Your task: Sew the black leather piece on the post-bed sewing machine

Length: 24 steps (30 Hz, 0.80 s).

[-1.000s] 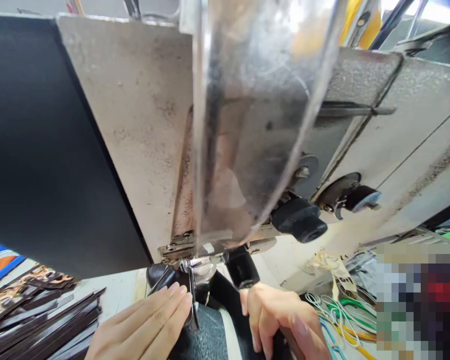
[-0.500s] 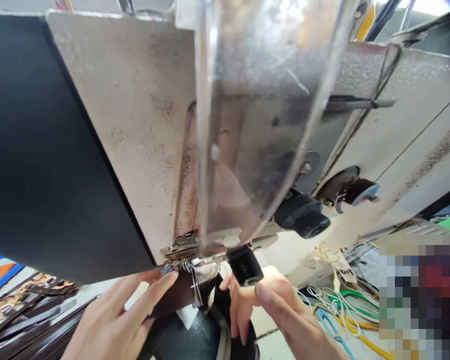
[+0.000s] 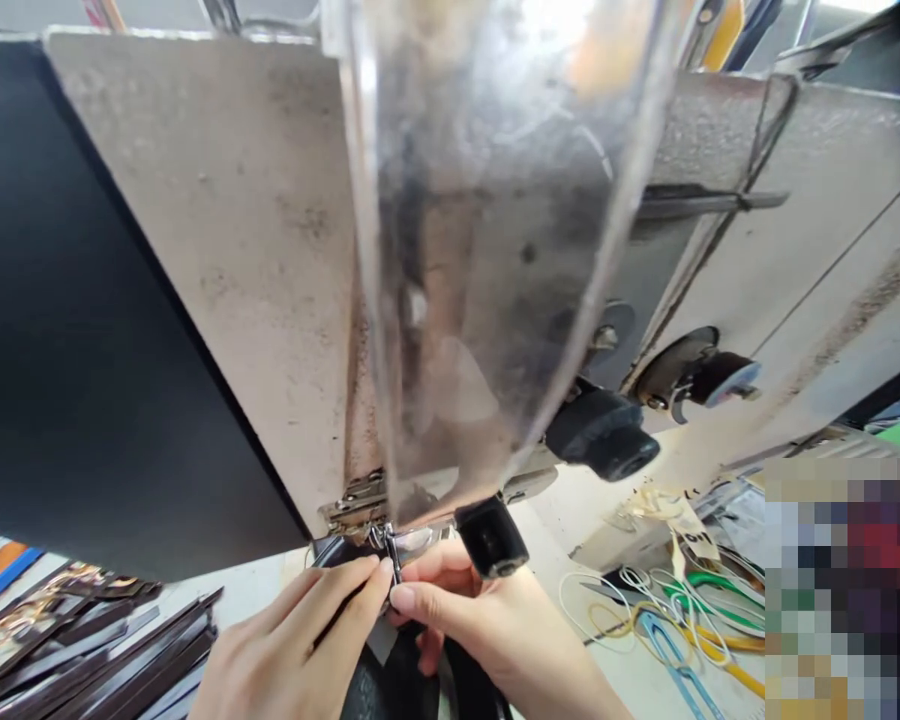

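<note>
Both hands pinched together right under the sewing machine's foot

The left hand [image 3: 292, 640] and right hand [image 3: 480, 625] meet fingertip to fingertip at the metal presser foot [image 3: 390, 550], both closed in a pinch on a dark strap piece [image 3: 401, 670] that runs down from the foot to the bottom edge of the frame. A clear guard [image 3: 487, 250] hangs off the machine head [image 3: 217, 260] above. Stack of dark strips [image 3: 120, 650] sits at the worktop's [image 3: 270, 580] left edge, coloured cords [image 3: 667, 620] tangled to the right.
</note>
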{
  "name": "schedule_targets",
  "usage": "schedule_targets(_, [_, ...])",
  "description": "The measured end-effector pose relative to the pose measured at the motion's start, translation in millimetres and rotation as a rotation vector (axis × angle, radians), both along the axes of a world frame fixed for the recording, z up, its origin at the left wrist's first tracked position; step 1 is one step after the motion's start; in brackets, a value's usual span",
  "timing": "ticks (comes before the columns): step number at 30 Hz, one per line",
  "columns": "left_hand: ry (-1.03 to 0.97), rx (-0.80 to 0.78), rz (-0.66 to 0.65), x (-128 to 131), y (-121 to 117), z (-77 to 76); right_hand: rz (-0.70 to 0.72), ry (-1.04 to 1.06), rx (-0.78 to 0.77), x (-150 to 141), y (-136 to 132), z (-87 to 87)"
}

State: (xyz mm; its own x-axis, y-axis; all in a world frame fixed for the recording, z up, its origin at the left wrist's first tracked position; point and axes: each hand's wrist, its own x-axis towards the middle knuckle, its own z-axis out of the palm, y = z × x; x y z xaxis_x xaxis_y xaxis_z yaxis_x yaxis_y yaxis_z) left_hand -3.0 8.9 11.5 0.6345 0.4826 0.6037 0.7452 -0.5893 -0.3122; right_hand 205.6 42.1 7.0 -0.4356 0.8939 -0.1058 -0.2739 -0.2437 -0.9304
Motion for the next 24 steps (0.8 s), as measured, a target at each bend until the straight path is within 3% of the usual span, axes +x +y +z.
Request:
schedule_targets(6, [-0.23,-0.169,0.016,9,5,8.0,-0.131,0.067,0.068,-7,-2,-13.0])
schedule_targets(11, [-0.465,-0.246,0.076,15,7,0.1,-0.233,-0.072,0.282,-10,-5,-29.3])
schedule_targets(17, [-0.575,-0.315,0.041,15,8,-3.9,-0.364,-0.268,0.532,-8,-8,-23.3])
schedule_targets(24, [-0.567,-0.338,-0.002,13,14,-2.6,-0.362,-0.374,0.685,-4,-5,-18.1])
